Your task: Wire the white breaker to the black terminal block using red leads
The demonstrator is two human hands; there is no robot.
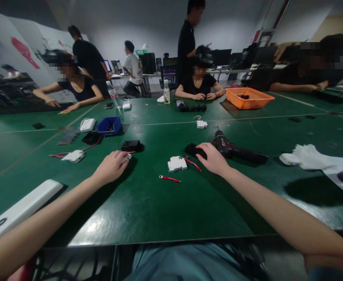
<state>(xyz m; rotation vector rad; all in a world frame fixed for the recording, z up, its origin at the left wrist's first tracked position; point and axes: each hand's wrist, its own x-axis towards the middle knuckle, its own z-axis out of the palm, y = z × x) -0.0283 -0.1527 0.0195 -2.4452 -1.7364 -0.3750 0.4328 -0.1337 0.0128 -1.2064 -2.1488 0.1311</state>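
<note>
My left hand (111,168) is closed over a small white piece (128,156), most of it hidden under the fingers. A black plastic part (132,146) lies just beyond that hand, with a bit of red wire beside it. On the right, the fingers and thumb of my right hand (214,159) grip a black block (192,149) resting on the table. Between the hands sit a white circuit breaker (177,164) with a red wire (193,164) and a short red lead (170,178) with a metal lug. A black power drill (235,150) lies beside my right hand.
Left of me are another white breaker (73,156), a blue bin (109,126) and a long white case (25,207). Rightward lies a crumpled white cloth (306,157). An orange basket (249,98) and bottles stand farther back. Several people are around the green table (148,218).
</note>
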